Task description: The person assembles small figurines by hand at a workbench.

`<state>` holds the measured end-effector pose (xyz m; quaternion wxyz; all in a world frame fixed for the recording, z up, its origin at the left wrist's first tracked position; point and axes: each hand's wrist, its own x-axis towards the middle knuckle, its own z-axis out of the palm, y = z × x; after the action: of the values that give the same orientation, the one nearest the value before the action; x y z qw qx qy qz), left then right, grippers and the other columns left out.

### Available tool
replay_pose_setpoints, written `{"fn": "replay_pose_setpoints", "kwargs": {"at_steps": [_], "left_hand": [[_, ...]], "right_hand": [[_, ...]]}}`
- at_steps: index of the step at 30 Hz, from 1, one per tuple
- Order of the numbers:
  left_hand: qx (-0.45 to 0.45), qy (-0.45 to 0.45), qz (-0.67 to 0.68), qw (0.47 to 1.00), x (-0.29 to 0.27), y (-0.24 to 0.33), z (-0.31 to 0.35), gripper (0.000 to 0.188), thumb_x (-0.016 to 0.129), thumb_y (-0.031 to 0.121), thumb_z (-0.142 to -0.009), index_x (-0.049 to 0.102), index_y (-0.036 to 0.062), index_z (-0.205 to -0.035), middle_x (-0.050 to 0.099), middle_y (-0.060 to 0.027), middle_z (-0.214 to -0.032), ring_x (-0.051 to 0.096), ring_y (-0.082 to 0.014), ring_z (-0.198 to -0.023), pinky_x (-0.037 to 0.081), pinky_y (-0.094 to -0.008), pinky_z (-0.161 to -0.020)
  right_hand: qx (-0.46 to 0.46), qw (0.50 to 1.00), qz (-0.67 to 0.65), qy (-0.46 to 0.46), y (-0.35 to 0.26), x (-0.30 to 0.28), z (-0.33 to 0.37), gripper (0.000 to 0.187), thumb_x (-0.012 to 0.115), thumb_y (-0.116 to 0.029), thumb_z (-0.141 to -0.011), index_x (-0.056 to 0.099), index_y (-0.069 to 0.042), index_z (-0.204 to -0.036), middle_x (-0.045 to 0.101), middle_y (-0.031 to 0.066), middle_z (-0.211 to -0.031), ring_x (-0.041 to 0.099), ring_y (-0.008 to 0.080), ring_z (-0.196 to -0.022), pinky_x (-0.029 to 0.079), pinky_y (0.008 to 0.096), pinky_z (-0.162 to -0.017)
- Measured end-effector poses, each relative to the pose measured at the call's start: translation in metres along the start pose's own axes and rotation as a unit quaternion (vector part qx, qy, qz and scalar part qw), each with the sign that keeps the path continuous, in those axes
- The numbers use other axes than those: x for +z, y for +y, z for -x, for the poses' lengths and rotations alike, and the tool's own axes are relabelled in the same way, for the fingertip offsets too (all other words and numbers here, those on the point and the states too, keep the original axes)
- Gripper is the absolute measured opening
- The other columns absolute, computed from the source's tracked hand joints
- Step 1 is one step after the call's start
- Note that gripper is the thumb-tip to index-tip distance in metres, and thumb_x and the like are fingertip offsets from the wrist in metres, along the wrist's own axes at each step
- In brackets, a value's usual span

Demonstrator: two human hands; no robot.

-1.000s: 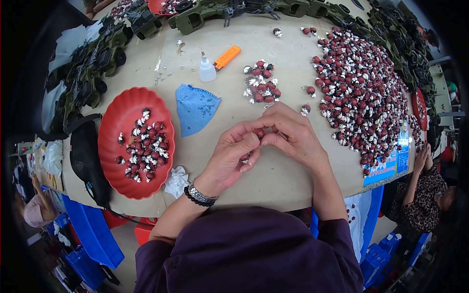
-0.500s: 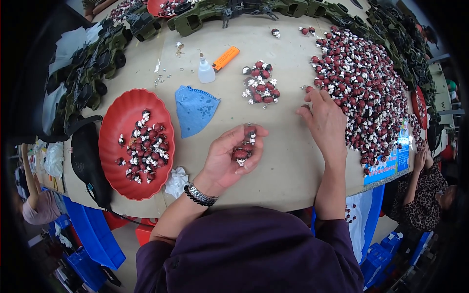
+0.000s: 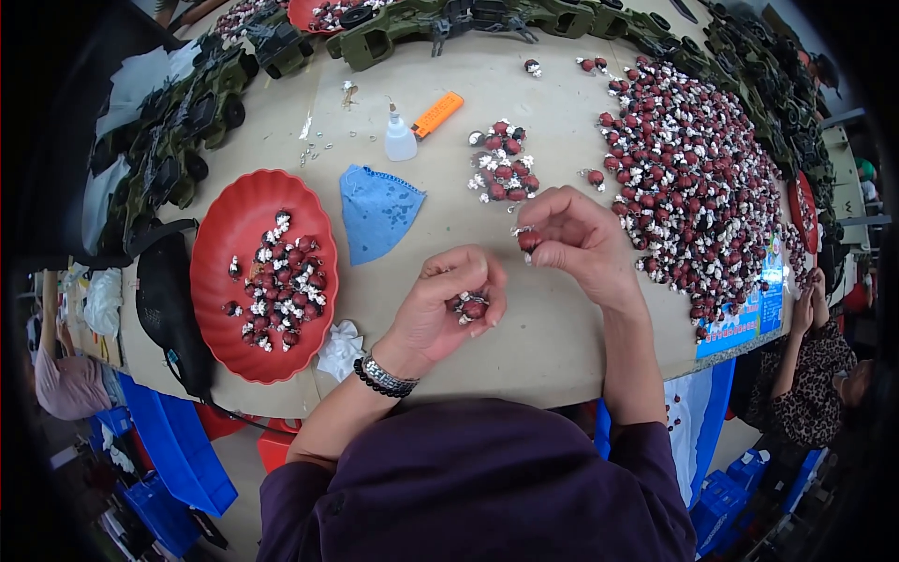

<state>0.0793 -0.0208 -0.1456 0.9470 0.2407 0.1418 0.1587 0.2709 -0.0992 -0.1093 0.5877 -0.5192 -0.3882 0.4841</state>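
Observation:
Small dark-red and white figurine charms with little metal loops lie all over the table. My left hand (image 3: 448, 302) is curled around a few charms (image 3: 471, 306), which show between the fingers. To its right, my right hand (image 3: 582, 245) pinches a single charm (image 3: 530, 240) between thumb and forefinger. Just beyond that hand sits a small cluster of charms (image 3: 510, 169). A large heap of charms (image 3: 693, 178) spreads over the right side of the table. At the left, a red scalloped dish (image 3: 211, 281) has more charms in it.
A blue cloth (image 3: 376, 220), a small squeeze bottle (image 3: 400, 142) and an orange lighter-shaped object (image 3: 437, 114) lie beyond my left hand. Crumpled tissue (image 3: 341, 349) is beside the dish. Green toy vehicles (image 3: 375, 42) line the far edge. Another person (image 3: 805, 375) sits at the right.
My right hand has come away from the heap toward my left, now pinching one charm. My left fingers have curled in more around their charms.

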Motion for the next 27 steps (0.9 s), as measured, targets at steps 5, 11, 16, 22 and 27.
{"fn": "replay_pose_setpoints", "kwargs": {"at_steps": [5, 11, 16, 22, 27], "left_hand": [[-0.009, 0.051, -0.020, 0.998, 0.014, 0.003, -0.001, 0.022, 0.064, 0.023, -0.092, 0.060, 0.0016, -0.098, 0.059, -0.0048, -0.081, 0.058, -0.0130, -0.058, 0.038, -0.0227, -0.042], [-0.013, 0.033, -0.048, 0.998, 0.005, -0.002, -0.002, 0.028, 0.062, 0.024, -0.093, 0.058, 0.0015, -0.110, 0.060, -0.0062, -0.082, 0.057, -0.0127, -0.054, 0.036, -0.0200, -0.038], [-0.031, 0.050, -0.026, 0.998, 0.009, -0.001, -0.003, 0.019, 0.062, 0.021, -0.094, 0.059, 0.0035, -0.101, 0.061, -0.0042, -0.078, 0.055, -0.0105, -0.054, 0.036, -0.0202, -0.040], [-0.019, 0.042, -0.020, 0.999, 0.009, -0.002, -0.002, 0.025, 0.062, 0.026, -0.094, 0.060, 0.0032, -0.106, 0.061, -0.0053, -0.081, 0.055, -0.0103, -0.055, 0.036, -0.0204, -0.040], [-0.023, 0.029, -0.010, 0.999, 0.010, -0.001, -0.002, 0.031, 0.061, 0.028, -0.094, 0.058, 0.0014, -0.109, 0.060, -0.0059, -0.081, 0.056, -0.0121, -0.055, 0.036, -0.0207, -0.038]], "right_hand": [[-0.026, 0.995, -0.077, -0.057, 0.011, 0.008, 0.000, 0.039, 0.084, -0.012, -0.068, 0.062, -0.001, -0.100, 0.061, 0.0047, -0.099, 0.059, 0.0116, -0.087, 0.049, 0.0267, -0.077], [-0.024, 0.994, -0.087, -0.066, 0.016, 0.013, -0.001, 0.043, 0.087, -0.018, -0.065, 0.063, -0.003, -0.097, 0.060, 0.0036, -0.096, 0.057, 0.0109, -0.082, 0.047, 0.0253, -0.073], [-0.009, 0.993, -0.095, -0.069, 0.019, 0.011, -0.002, 0.041, 0.086, -0.018, -0.066, 0.063, -0.003, -0.096, 0.060, 0.0031, -0.095, 0.056, 0.0109, -0.082, 0.047, 0.0258, -0.073], [-0.020, 0.994, -0.083, -0.065, 0.017, 0.013, -0.002, 0.039, 0.085, -0.018, -0.067, 0.064, -0.002, -0.096, 0.060, 0.0028, -0.093, 0.056, 0.0108, -0.080, 0.046, 0.0256, -0.071], [-0.198, 0.952, 0.213, -0.096, 0.017, 0.006, -0.005, 0.030, 0.081, -0.009, -0.073, 0.064, -0.001, -0.096, 0.059, 0.0046, -0.094, 0.056, 0.0133, -0.084, 0.049, 0.0288, -0.076]]}}
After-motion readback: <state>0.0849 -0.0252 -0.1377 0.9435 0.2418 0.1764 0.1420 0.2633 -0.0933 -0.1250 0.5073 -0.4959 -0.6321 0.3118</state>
